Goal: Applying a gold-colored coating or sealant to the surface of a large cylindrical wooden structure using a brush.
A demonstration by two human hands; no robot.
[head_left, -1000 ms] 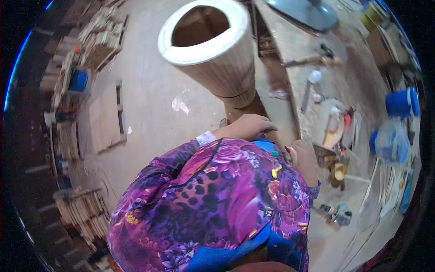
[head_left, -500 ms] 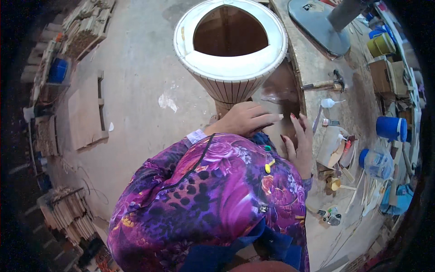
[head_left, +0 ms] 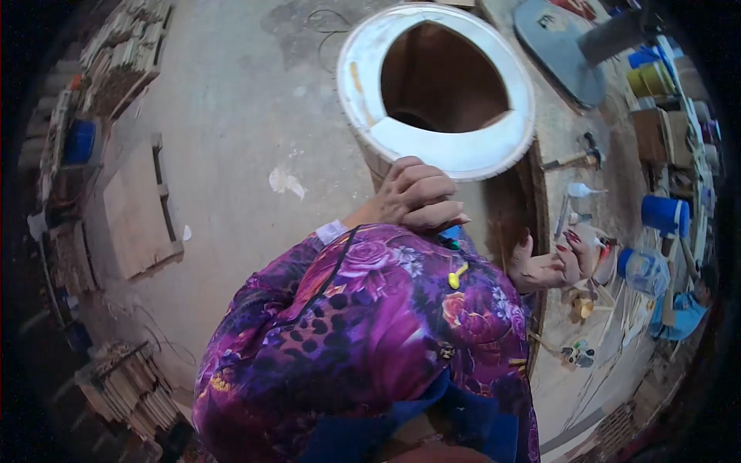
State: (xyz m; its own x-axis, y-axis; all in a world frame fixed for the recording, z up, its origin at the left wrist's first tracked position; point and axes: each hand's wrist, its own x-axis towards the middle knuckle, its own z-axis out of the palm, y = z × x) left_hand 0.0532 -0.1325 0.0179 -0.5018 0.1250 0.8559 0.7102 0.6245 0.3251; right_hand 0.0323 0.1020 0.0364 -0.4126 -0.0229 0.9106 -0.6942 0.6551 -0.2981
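A tall round wooden piece (head_left: 370,163) with slatted sides and a white ring-shaped top (head_left: 463,150) stands ahead of me. Its top has a rounded three-sided opening into a dark hollow. Just below the near rim is my left hand (head_left: 421,193), its fingers curled in; whatever they may hold is hidden. Over the edge of the workbench, my right hand (head_left: 552,266) has its fingers apart and nothing visible in them. Its fingertips are near a small red-handled tool (head_left: 605,251) and a white-tipped bottle (head_left: 584,189).
On the bench at right lie a hammer (head_left: 575,160), a blue jar (head_left: 664,215), a clear jar with a blue lid (head_left: 644,270) and a yellow roll (head_left: 582,307). A grey metal base (head_left: 559,54) stands farther back. Wooden boards (head_left: 139,208) lie on the floor at left.
My right hand has moved right and turned, reaching over the bench. My left hand's fingers have curled. In the view, the white-topped piece has shifted right and down.
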